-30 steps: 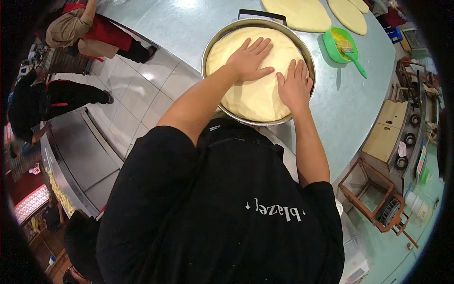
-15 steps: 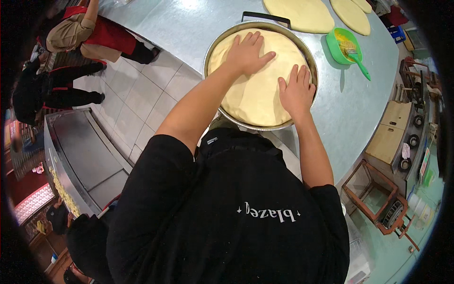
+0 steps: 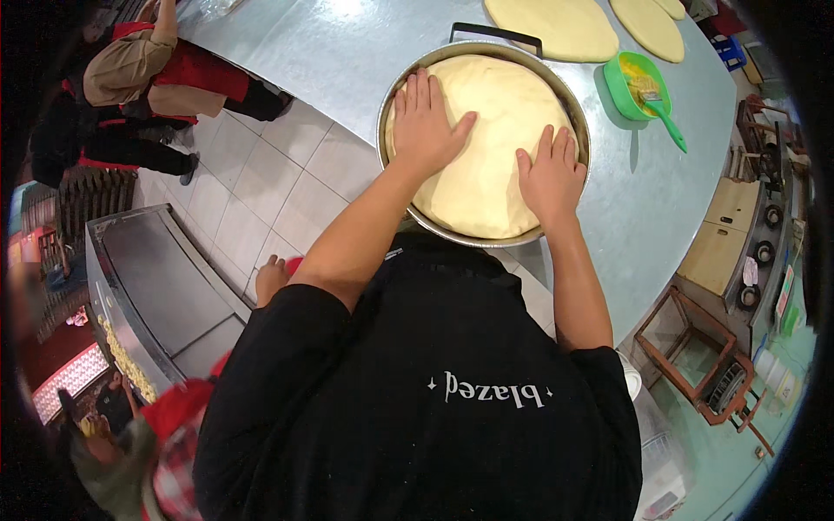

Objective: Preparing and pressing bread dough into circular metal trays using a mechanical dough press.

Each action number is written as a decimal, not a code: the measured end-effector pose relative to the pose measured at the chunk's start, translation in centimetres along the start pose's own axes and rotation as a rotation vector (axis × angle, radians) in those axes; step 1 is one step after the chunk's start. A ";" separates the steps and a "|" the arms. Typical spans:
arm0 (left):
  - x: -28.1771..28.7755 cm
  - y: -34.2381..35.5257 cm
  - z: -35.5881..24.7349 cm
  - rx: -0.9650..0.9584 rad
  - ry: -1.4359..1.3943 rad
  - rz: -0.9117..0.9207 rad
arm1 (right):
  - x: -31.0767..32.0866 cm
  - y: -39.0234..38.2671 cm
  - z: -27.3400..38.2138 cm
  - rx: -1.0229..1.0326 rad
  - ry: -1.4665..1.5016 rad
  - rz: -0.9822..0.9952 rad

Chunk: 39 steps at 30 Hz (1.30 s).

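Note:
A round metal pan (image 3: 382, 130) with a black handle sits at the near edge of the steel table, holding a large, smooth sheet of pale dough (image 3: 495, 104). My left hand (image 3: 426, 130) lies flat on the dough's left side, fingers pointing at the far rim, thumb spread to the right. On the right side of the dough rests my right hand (image 3: 553, 178), its fingers stretched out and slightly apart. Neither hand grips anything. What lies under the dough is hidden.
Flat dough pieces (image 3: 556, 30) lie behind the pan on the steel table (image 3: 660, 191). A green bowl (image 3: 618, 91) of yellow liquid with a green brush (image 3: 667, 126) stands at the right. People (image 3: 130, 69) stand left; another person's hand (image 3: 272, 280) shows beside my left arm.
My left hand has slid left across the dough toward the pan's left rim. My right hand stays nearly in place. Another person has come in at the lower left.

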State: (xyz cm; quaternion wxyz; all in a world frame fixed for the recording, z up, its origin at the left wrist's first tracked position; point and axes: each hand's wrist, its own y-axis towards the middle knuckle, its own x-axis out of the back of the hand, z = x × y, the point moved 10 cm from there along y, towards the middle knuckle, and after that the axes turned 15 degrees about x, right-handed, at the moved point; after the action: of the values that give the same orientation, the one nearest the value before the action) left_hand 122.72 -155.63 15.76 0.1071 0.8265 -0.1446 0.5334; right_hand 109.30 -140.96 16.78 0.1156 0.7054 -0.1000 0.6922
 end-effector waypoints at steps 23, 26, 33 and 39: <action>-0.1 0.3 -0.6 -0.154 0.210 0.030 | -0.6 10.3 4.9 0.496 0.188 -0.158; -0.7 1.1 -0.3 -0.145 0.180 0.141 | -1.1 11.7 2.7 0.419 1.021 -0.083; 0.2 -1.6 -0.9 -0.220 0.249 0.035 | -0.3 8.1 1.2 0.331 0.121 -0.228; 0.1 -3.9 -6.4 -0.518 0.275 0.001 | -1.1 9.1 -3.2 0.036 1.374 -0.079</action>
State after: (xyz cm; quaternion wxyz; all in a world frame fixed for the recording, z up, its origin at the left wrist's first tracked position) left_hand 118.71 -149.83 18.32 0.3329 0.6917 -0.2603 0.5856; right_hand 103.46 -148.67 15.92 0.1663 0.1113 0.0330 0.9792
